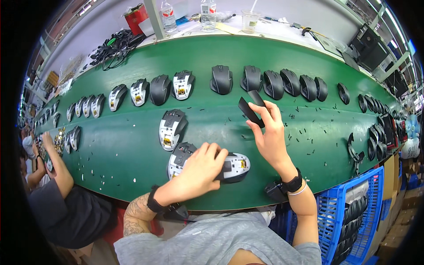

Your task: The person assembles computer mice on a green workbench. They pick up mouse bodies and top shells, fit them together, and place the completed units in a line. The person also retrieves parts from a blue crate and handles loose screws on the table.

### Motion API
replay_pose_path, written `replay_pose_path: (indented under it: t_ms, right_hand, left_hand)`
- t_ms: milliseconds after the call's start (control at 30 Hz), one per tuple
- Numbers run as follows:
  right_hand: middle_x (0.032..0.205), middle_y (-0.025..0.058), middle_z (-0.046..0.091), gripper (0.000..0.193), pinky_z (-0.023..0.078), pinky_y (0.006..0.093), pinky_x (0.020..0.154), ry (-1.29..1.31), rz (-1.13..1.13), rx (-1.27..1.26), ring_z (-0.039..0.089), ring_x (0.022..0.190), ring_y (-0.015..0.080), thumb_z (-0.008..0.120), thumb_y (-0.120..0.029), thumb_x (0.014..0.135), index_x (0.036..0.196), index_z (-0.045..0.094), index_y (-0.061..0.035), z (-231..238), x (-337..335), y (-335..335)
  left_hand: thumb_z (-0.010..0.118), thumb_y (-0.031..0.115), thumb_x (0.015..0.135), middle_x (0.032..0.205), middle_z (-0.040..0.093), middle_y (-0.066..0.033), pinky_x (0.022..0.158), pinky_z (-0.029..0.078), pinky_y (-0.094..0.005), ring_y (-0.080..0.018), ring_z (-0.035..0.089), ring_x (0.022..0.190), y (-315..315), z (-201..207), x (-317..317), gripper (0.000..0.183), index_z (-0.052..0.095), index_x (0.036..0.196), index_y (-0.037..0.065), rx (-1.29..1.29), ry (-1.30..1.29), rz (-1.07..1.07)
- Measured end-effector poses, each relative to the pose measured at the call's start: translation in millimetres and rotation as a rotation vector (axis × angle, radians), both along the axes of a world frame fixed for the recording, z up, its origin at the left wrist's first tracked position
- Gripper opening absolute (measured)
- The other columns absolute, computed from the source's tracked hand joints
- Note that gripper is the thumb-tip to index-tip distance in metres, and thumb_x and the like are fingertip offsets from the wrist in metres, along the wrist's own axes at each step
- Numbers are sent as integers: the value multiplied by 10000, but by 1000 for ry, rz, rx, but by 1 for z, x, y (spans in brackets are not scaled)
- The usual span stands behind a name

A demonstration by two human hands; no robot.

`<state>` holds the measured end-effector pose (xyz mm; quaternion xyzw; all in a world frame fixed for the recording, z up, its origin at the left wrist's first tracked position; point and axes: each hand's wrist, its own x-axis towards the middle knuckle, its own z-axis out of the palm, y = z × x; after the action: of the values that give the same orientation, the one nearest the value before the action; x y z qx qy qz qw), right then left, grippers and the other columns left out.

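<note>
My left hand [201, 170] curls over an open-topped computer mouse [240, 165] lying sideways near the table's front edge, its white inside and a yellowish part showing. The hand hides much of it. Partly under the same hand lies another mouse without its back cover [183, 152]. A third uncovered mouse [172, 128] sits just beyond. Raised over the table, my right hand [269, 130] is closed on two thin black curved cover panels [250, 113], pinched between thumb and fingers. How each panel is gripped is partly hidden.
A row of mice, some covered [221, 79] and some with white insides [183, 85], crosses the green table [198, 53]. Small black bits are scattered at right. A blue crate [335, 212] stands front right. Another person's arm [59, 170] works at left. Bottles [168, 17] stand behind.
</note>
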<state>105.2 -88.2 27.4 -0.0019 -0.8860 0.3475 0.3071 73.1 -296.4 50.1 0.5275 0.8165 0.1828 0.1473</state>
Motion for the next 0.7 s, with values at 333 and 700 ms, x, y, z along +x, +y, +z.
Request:
replay_pose_path:
  t_ms: [333, 700]
  right_hand:
    - [1091, 164, 481, 390, 434, 395, 822, 29, 1, -28, 486, 966, 331, 643, 43, 726, 1099, 558, -31, 3, 1, -1]
    - [1087, 157, 488, 363, 439, 383, 817, 27, -37, -47, 489, 966, 319, 626, 61, 721, 1069, 570, -28, 2, 2, -2]
  left_hand:
    - [831, 142, 557, 1164, 516, -107, 952, 411, -338, -197, 510, 1097, -1, -6, -46, 754, 410, 1176, 52, 571, -1323, 155]
    - [364, 394, 919, 1426, 273, -216, 1022, 304, -562, -380, 313, 1297, 12, -2, -28, 578, 290, 1389, 64, 982, -1949, 171]
